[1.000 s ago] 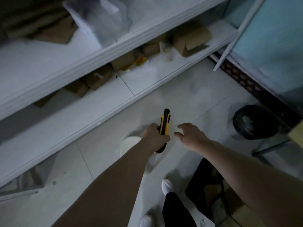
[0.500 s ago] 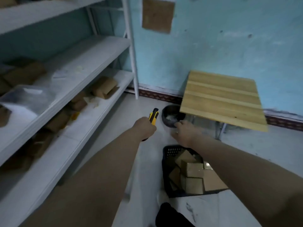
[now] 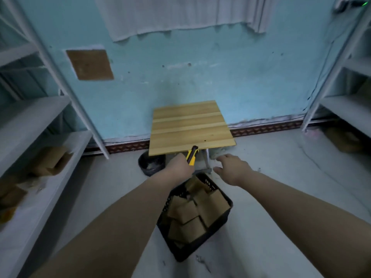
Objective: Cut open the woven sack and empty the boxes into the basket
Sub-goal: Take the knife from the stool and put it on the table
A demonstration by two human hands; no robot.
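Observation:
A black plastic basket (image 3: 225, 215) stands on the floor below my arms, filled with several brown cardboard boxes (image 3: 188, 214). My left hand (image 3: 177, 167) is closed around a yellow and black utility knife (image 3: 192, 156), whose tip points up toward the near edge of a small wooden table (image 3: 190, 127). My right hand (image 3: 232, 169) hovers beside it above the basket's far corner, fingers apart and holding nothing. No woven sack is in view.
A black bin (image 3: 149, 164) sits under the table's left corner against the blue wall. White shelves (image 3: 30, 125) with cardboard boxes (image 3: 50, 160) run along the left; more white shelving (image 3: 349, 105) stands at the right. Pale floor lies on both sides of the basket.
My view has swung right from the left shelves to face the wall and table. Both hands have kept their pose, the knife staying in my left hand.

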